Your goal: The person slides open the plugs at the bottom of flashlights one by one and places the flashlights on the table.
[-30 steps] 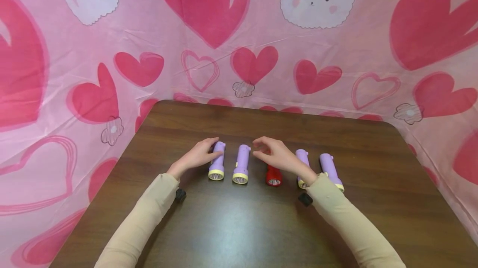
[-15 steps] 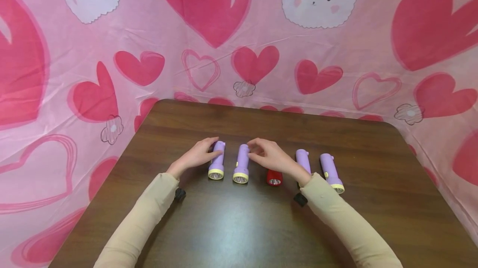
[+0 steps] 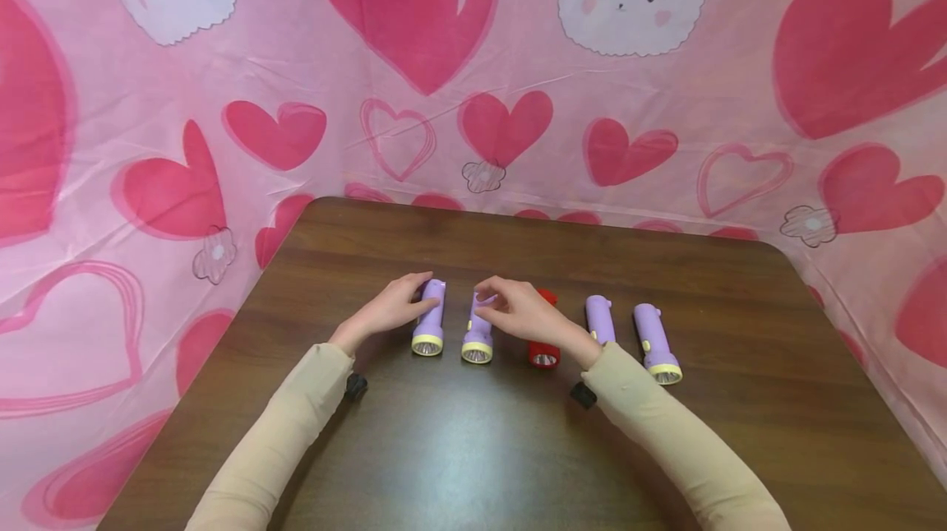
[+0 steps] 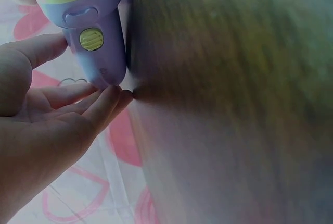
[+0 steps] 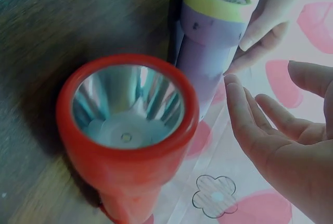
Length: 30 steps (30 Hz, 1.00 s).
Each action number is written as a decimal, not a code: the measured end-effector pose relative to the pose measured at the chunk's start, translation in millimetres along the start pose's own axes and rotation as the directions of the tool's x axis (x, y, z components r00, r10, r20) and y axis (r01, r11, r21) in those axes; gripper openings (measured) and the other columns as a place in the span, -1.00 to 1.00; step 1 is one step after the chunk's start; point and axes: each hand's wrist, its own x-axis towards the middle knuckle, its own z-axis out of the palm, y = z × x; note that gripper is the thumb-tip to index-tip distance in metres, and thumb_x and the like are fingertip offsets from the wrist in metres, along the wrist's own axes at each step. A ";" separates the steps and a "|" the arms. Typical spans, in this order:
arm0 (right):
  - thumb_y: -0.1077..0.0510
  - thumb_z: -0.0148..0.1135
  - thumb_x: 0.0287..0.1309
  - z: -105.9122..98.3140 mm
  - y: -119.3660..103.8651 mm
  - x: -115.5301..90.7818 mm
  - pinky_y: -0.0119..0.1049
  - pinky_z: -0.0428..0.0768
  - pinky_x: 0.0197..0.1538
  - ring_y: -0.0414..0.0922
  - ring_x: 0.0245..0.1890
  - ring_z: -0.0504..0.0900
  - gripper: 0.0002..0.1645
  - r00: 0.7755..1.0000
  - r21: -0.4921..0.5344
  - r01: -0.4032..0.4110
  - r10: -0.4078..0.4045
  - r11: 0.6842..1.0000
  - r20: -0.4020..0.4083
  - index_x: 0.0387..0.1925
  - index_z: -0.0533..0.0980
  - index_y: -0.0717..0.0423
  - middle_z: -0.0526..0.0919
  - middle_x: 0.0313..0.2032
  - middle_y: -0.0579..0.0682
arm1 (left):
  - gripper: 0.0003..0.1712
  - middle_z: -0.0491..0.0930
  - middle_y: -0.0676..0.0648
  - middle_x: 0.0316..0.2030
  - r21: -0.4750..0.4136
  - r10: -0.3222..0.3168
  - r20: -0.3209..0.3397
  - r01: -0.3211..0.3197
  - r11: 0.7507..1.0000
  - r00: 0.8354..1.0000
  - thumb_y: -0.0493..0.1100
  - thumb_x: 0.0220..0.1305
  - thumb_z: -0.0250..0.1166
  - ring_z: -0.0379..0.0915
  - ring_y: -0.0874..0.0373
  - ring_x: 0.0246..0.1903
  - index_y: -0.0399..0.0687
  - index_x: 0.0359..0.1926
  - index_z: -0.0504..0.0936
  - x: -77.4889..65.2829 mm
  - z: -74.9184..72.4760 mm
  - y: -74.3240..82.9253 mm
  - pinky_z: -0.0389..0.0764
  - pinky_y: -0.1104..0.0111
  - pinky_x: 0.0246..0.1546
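Several flashlights lie in a row on the brown table, lenses toward me. My left hand (image 3: 386, 307) rests at the leftmost purple flashlight (image 3: 427, 327). The left wrist view shows the thumb against the body beside the yellow button (image 4: 92, 39), and fairly straight fingers (image 4: 106, 107) at the tail end. My right hand (image 3: 519, 313) reaches over the second purple flashlight (image 3: 477, 335), covering part of its tail. In the right wrist view its fingers are spread and loosely bent beside the purple body (image 5: 205, 67). A red flashlight (image 3: 544, 355) lies partly under the right hand and wrist.
Two more purple flashlights stand out to the right, one (image 3: 599, 317) partly behind the right sleeve (image 3: 651, 416) and one (image 3: 654, 342) at the row's end. A pink heart-patterned cloth (image 3: 444, 136) hangs behind the wooden table (image 3: 444, 449).
My right hand has moved left from above the red flashlight to the second purple one, uncovering the flashlights on the right. The left hand has stayed at the leftmost one.
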 end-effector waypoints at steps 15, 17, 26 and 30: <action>0.12 0.27 0.28 11.1 -10.0 8.6 -0.16 0.70 0.06 0.04 0.00 0.72 -0.53 0.999 -0.006 0.003 -0.003 1.000 0.041 0.14 0.49 0.29 0.67 0.06 0.21 | -0.25 0.34 -0.42 0.36 -0.023 -0.016 0.013 0.016 1.000 1.000 -0.05 0.40 0.21 0.40 -0.25 0.30 -0.41 0.42 0.22 1.2 1.3 -5.9 0.48 -0.04 0.28; 0.11 0.28 0.27 12.6 -11.2 9.6 -0.16 0.70 0.06 0.03 -0.02 0.72 -0.52 0.999 -0.011 -0.004 0.004 1.000 0.045 0.13 0.50 0.29 0.68 0.06 0.19 | -0.26 0.34 -0.43 0.35 -0.019 -0.006 0.010 0.007 1.000 1.000 -0.06 0.40 0.21 0.41 -0.26 0.29 -0.42 0.41 0.22 1.1 1.4 -5.9 0.49 -0.04 0.27; 0.07 0.29 0.27 21.1 -18.4 14.0 -0.13 0.68 0.09 0.02 -0.02 0.70 -0.48 0.996 -0.003 -0.073 0.073 0.997 0.058 0.17 0.50 0.27 0.69 0.06 0.14 | -0.28 0.35 -0.44 0.34 -0.017 0.008 0.000 -0.008 1.000 1.000 -0.07 0.41 0.20 0.42 -0.26 0.28 -0.45 0.40 0.24 1.5 1.8 -6.8 0.49 -0.04 0.26; 0.07 0.28 0.27 23.9 -23.3 15.0 -0.11 0.67 0.11 0.06 -0.01 0.69 -0.46 0.992 0.007 -0.112 0.111 0.994 0.066 0.17 0.49 0.30 0.70 0.05 0.15 | -0.28 0.36 -0.44 0.33 -0.016 0.013 -0.001 -0.013 1.000 1.000 -0.08 0.42 0.20 0.42 -0.26 0.28 -0.46 0.39 0.24 1.1 2.0 -6.0 0.49 -0.04 0.26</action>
